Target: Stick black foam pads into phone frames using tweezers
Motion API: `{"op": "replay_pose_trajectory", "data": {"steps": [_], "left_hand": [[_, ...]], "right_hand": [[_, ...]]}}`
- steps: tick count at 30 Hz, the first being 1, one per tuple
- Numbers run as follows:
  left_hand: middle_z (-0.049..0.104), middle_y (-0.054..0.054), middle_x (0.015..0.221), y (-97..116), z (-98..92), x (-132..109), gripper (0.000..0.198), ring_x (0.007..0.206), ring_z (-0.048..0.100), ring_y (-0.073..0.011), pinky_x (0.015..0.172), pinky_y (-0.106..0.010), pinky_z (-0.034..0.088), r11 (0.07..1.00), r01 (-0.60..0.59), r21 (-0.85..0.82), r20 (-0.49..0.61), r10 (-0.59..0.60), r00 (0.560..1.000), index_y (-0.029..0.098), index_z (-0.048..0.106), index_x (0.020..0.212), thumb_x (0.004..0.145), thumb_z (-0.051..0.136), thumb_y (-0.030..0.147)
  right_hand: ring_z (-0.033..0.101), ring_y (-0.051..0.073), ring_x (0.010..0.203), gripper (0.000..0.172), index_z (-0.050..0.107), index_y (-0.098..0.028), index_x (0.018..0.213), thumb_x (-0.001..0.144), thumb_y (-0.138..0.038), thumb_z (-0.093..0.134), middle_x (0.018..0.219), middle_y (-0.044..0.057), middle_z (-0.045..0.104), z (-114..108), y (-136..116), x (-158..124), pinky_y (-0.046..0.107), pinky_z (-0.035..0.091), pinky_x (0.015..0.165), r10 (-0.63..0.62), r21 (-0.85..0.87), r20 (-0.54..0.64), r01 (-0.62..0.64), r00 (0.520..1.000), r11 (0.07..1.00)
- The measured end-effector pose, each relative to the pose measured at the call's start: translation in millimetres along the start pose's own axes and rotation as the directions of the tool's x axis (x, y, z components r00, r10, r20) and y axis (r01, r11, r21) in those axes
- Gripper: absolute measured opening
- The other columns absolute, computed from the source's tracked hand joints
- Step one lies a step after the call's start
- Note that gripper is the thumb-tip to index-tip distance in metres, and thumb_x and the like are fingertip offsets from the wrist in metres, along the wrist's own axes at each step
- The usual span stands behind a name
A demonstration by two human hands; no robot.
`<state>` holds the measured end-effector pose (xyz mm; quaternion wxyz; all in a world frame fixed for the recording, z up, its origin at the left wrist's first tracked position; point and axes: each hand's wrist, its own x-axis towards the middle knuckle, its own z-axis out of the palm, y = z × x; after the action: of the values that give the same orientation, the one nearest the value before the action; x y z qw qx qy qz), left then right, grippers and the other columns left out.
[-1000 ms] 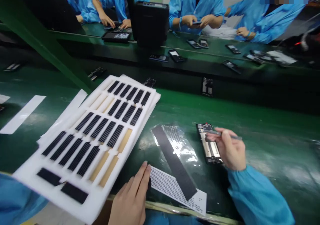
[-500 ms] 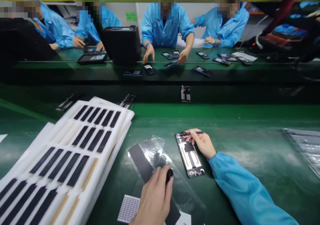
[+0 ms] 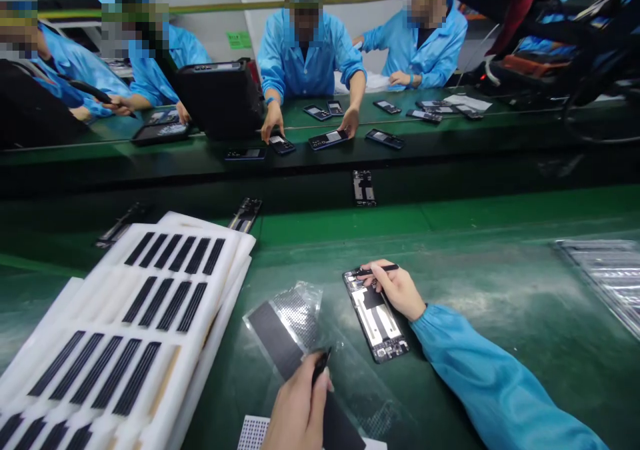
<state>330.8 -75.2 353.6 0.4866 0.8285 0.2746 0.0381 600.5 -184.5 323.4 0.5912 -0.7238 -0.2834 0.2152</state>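
My right hand [image 3: 397, 291] is closed around a slim black pen-like tool [image 3: 385, 269], held across the top end of an opened phone [image 3: 376, 317]. The phone lies on the green bench with its silver and black inside facing up. My left hand [image 3: 300, 400] is closed on a small black pointed tool [image 3: 321, 365]; the fingers hide much of it. Beneath and around that hand lie clear plastic sheets [image 3: 370, 377] with a dark grey strip [image 3: 275, 333] and patches of small dots. A white dotted sheet [image 3: 253, 433] lies partly under my left wrist.
Stacked white foam trays [image 3: 187, 343] with black strips in slots stand at the left. A clear plastic tray [image 3: 600, 277] lies at the right. Opened phones [image 3: 363, 188] rest along the bench's far side. Several co-workers in blue handle phones [image 3: 327, 140] across the line.
My left hand has drawn slightly down and left with its black tool, whose pointed end now shows. My right hand stays at the phone's top. The opposite co-worker's phone is lowered onto the surface.
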Motion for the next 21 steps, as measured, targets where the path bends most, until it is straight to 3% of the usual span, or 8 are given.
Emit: {"op": "replay_pose_trajectory", "data": {"steps": [2,5,8,10,12,15,18,21], "left_hand": [[0.076,-0.01,0.103,-1,0.0,2,0.04,0.096,0.073,-0.0217,0.09,-0.031,0.057,0.997,-0.076,0.007,-0.032,0.076,0.997,0.022,0.068,0.122,0.101,0.043,0.046],[0.075,-0.009,0.111,-1,-3.4,6,0.035,0.1,0.072,-0.0188,0.092,-0.026,0.056,0.972,-0.229,0.046,-0.037,0.231,0.972,0.024,0.07,0.125,0.099,0.052,0.04],[0.074,-0.006,0.112,3,-6.9,12,0.038,0.097,0.072,-0.0145,0.088,-0.019,0.056,0.913,-0.39,0.119,0.047,0.387,0.921,0.026,0.065,0.133,0.096,0.055,0.026],[0.073,-0.004,0.116,7,-4.3,16,0.047,0.1,0.071,-0.0147,0.091,-0.021,0.057,0.843,-0.488,0.227,0.11,0.476,0.873,0.026,0.061,0.137,0.092,0.055,0.016],[0.072,-0.005,0.121,12,4.7,19,0.055,0.101,0.07,-0.0174,0.094,-0.026,0.058,0.75,-0.557,0.356,0.155,0.541,0.827,0.025,0.058,0.14,0.087,0.053,0.01],[0.072,-0.005,0.126,24,27.0,25,0.06,0.098,0.07,-0.0227,0.088,-0.034,0.061,0.624,-0.585,0.518,0.172,0.594,0.786,0.021,0.058,0.14,0.081,0.053,0.007],[0.07,-0.005,0.13,38,49.2,31,0.063,0.096,0.068,-0.0241,0.081,-0.035,0.062,0.52,-0.592,0.615,0.212,0.614,0.76,0.018,0.057,0.139,0.079,0.052,0.002],[0.067,-0.005,0.135,49,63.9,35,0.061,0.097,0.067,-0.0239,0.079,-0.034,0.062,0.432,-0.638,0.637,0.308,0.616,0.725,0.015,0.057,0.139,0.08,0.051,-0.001]], "right_hand": [[0.076,0.022,0.078,0.057,0.07,-0.018,0.071,0.096,-0.065,0.048,0.089,0.014,0.077,-2,2,-1,0.026,0.053,0.05,-0.034,-0.024,-0.005,0.034,0.999,0.999],[0.073,0.019,0.074,0.047,0.076,-0.019,0.083,0.099,-0.054,0.051,0.091,0.011,0.078,-8,4,-1,0.027,0.057,0.058,-0.164,-0.079,0.052,0.167,0.985,0.983],[0.074,0.021,0.086,0.036,0.079,-0.02,0.095,0.099,-0.048,0.055,0.09,0.009,0.079,-15,5,-2,0.033,0.06,0.078,-0.308,-0.088,0.153,0.323,0.939,0.942],[0.074,0.023,0.094,0.032,0.08,-0.021,0.095,0.097,-0.046,0.06,0.096,0.009,0.08,-16,5,-3,0.037,0.058,0.088,-0.354,-0.053,0.206,0.371,0.912,0.927],[0.074,0.023,0.089,0.03,0.08,-0.021,0.093,0.091,-0.048,0.067,0.095,0.009,0.08,-15,6,-2,0.036,0.059,0.084,-0.296,0.052,0.171,0.292,0.94,0.955],[0.073,0.018,0.07,0.039,0.076,-0.019,0.096,0.087,-0.057,0.071,0.085,0.008,0.08,-23,9,4,0.03,0.058,0.066,-0.075,0.282,-0.064,0.09,0.995,0.955],[0.068,0.013,0.059,0.046,0.069,-0.018,0.1,0.091,-0.062,0.061,0.075,0.006,0.077,-47,15,18,0.023,0.053,0.055,0.056,0.414,-0.232,0.046,0.971,0.909],[0.068,0.014,0.055,0.048,0.066,-0.016,0.094,0.088,-0.064,0.065,0.069,0.007,0.075,-78,20,28,0.022,0.051,0.05,0.162,0.525,-0.213,-0.027,0.963,0.851]]}}
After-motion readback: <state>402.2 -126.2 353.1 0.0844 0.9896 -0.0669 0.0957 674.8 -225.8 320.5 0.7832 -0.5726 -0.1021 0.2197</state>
